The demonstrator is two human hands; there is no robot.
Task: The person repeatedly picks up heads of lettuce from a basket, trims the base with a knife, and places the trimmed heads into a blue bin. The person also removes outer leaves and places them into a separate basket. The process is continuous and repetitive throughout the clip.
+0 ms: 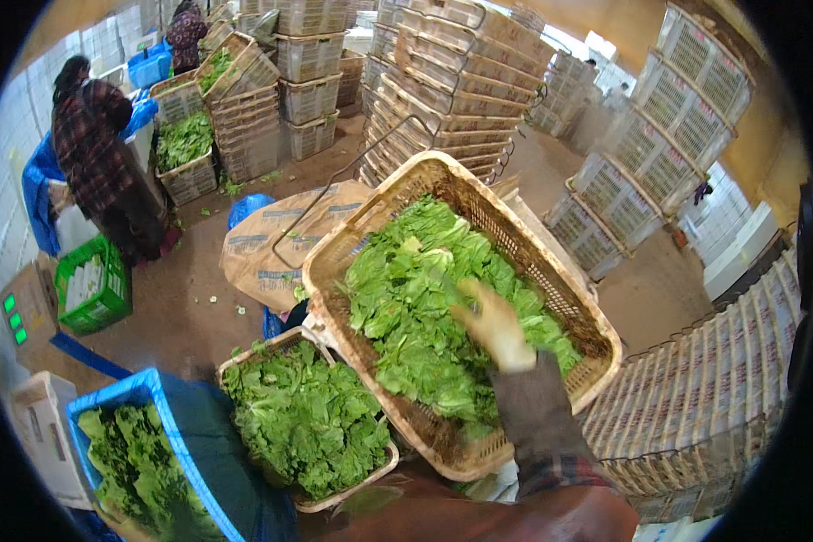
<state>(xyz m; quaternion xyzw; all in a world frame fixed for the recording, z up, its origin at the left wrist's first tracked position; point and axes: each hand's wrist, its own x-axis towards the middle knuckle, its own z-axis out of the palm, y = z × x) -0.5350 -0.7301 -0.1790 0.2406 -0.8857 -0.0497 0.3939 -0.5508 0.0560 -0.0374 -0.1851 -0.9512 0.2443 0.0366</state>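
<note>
In a dirty, cream-coloured plastic crate (447,169) before me lie heads of leafy green lettuce (413,291). Over the lettuce is my right hand (494,325), in a pale glove, somewhat blurred, its fingers apart at the leaves. Whether the fingertips touch a leaf is not clear. My left hand is out of view. Below and to the left of this crate stands another crate (389,467) full of leafy greens (305,413). At the lower left, a blue-lined container (176,433) holds more greens (142,467).
Tall stacks of crates (447,88) stand behind, with more stacks (657,129) and nested crates (704,379) at right. A person (95,156) in a plaid top stands at left near a green crate (91,311). Brown sacking (284,244) lies beyond my crate.
</note>
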